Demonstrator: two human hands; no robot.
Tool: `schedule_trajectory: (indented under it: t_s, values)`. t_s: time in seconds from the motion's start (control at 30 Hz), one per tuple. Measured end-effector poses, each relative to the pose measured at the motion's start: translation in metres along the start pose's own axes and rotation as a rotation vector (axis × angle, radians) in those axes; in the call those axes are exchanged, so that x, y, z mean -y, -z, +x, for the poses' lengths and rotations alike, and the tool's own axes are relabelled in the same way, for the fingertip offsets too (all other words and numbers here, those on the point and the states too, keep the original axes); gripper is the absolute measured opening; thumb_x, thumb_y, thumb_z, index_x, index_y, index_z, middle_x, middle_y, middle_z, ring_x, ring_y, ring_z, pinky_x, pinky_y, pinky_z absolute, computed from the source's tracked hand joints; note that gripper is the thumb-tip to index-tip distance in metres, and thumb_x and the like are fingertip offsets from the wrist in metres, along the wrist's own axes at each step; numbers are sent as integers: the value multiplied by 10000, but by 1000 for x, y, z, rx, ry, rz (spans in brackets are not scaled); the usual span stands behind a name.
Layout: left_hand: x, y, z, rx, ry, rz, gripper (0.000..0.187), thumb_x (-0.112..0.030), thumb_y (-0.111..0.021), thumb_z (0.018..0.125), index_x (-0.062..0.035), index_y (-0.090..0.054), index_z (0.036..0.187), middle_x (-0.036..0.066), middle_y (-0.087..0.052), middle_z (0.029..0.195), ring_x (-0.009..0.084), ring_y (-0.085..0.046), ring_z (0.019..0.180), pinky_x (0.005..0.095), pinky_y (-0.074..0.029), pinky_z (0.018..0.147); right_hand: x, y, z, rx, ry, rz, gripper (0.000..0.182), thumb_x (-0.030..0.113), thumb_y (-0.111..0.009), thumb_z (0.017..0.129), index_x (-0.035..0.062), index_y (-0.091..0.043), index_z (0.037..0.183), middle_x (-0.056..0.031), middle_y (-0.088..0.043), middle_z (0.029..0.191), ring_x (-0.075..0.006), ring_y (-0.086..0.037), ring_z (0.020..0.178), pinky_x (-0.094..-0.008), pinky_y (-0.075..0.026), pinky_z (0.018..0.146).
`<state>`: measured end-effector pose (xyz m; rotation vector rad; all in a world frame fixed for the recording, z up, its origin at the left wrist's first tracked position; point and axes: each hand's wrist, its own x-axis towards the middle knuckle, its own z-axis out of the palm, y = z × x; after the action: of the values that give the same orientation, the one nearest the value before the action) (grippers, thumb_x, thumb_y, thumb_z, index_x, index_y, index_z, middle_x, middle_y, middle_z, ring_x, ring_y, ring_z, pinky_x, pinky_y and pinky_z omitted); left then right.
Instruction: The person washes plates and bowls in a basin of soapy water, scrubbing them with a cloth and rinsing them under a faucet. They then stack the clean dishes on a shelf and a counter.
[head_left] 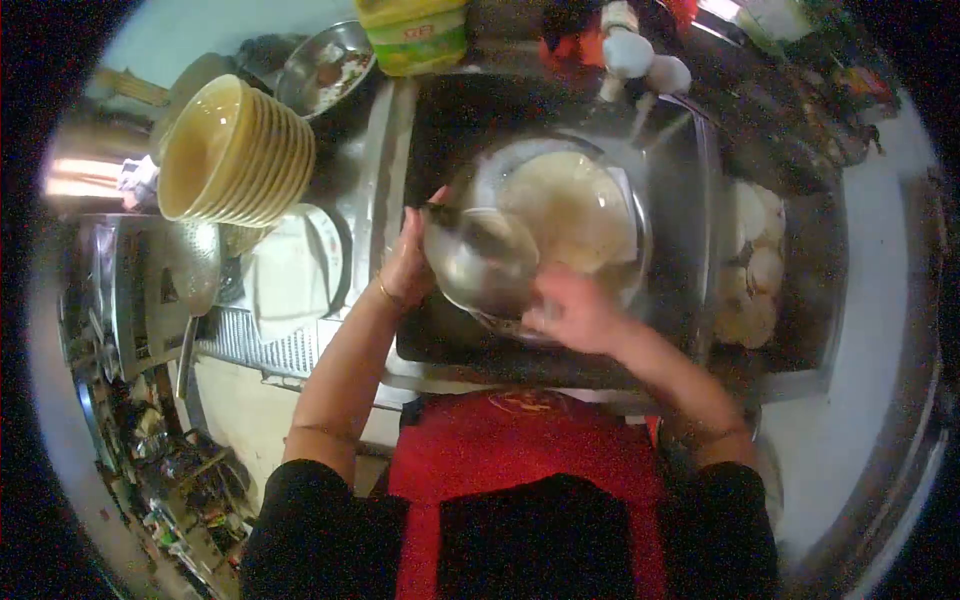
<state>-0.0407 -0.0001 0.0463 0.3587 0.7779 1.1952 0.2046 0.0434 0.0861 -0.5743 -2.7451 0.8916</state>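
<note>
My left hand (408,262) grips the rim of a metal bowl (480,265), which is tilted over the sink (440,130). At the bowl's right side is my right hand (575,308), blurred, its fingers closed; whether it holds anything cannot be made out. Behind and to the right of the bowl, a larger round basin (642,215) sits in the sink with a pale dish (570,195) and cloudy liquid inside.
Stacked yellowish bowls (235,150) stand at the left, near a white cloth (290,270) and a metal skimmer (195,265). A metal pan (325,70) and yellow-green tub (412,35) are behind. Pale round dishes (760,265) lie right of the sink, below the faucet (627,55).
</note>
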Motion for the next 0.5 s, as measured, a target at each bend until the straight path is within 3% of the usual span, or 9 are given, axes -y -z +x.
schedule_trajectory:
  t_s: [0.07,0.1,0.13,0.2,0.23,0.27,0.33,0.47,0.5]
  values:
    - [20,18,8,-162,117,-40,681,-637,-270,831,-135,-377,1279,77,-443,1259,230,-414,1160,418,-351,952,-14,-4,-3,-138,-416,831,399,159,-689,724,61,-541,1081,-11,-565,954,-127,-527,848,-268,-439,743]
    - [20,4,7,-219,141,-24,644,-601,-283,856,-94,-443,1220,85,-500,1190,221,-475,1087,393,-372,928,-30,-6,-8,-4,-602,963,459,223,-647,786,6,-481,1156,-19,-556,1004,-84,-506,871,-247,-430,714]
    - [24,6,10,-218,142,-23,644,-601,-283,856,-94,-443,1220,85,-500,1190,221,-475,1087,393,-372,928,-43,-11,-12,-5,-603,964,459,223,-647,786,6,-481,1156,-19,-556,1004,-84,-506,871,-247,-430,714]
    - [40,24,14,-287,116,-138,591,-533,-325,885,-32,-493,1150,97,-551,1099,223,-529,996,367,-403,885,-64,-29,-19,-178,-682,1019,440,262,-606,814,15,-482,1157,-22,-556,978,-75,-500,866,-249,-437,677]
    - [42,32,17,-440,47,41,531,-459,-358,904,5,-505,1116,108,-567,1056,228,-551,950,350,-418,860,-67,-40,-21,-268,-757,908,356,274,-569,824,40,-537,1089,-48,-581,979,-149,-547,870,-308,-454,683]
    - [45,39,16,-449,39,40,531,-459,-358,904,5,-505,1116,108,-567,1056,228,-551,950,350,-418,860,-73,-48,-23,-260,-749,911,356,274,-569,824,40,-537,1089,-48,-581,979,-149,-547,870,-308,-454,683]
    - [38,24,9,-514,-22,-29,508,-433,-372,907,13,-500,1113,120,-563,1048,230,-549,947,354,-425,851,-79,-62,-31,373,-706,13,257,217,-556,795,55,-581,994,-108,-586,1000,-270,-568,889,-387,-452,729]
    - [22,-6,9,-619,-78,-69,531,-442,-358,908,25,-472,1136,123,-550,1066,236,-543,955,374,-411,872,-122,-137,-60,435,-538,-231,203,166,-553,750,48,-599,909,-157,-571,1021,-341,-548,922,-434,-436,773]
    - [22,-5,11,-625,-83,-64,531,-442,-358,908,25,-472,1136,123,-550,1066,236,-543,955,374,-411,872,-127,-139,-53,383,-682,-171,220,144,-548,738,41,-595,926,-158,-576,1012,-325,-555,914,-428,-440,773]
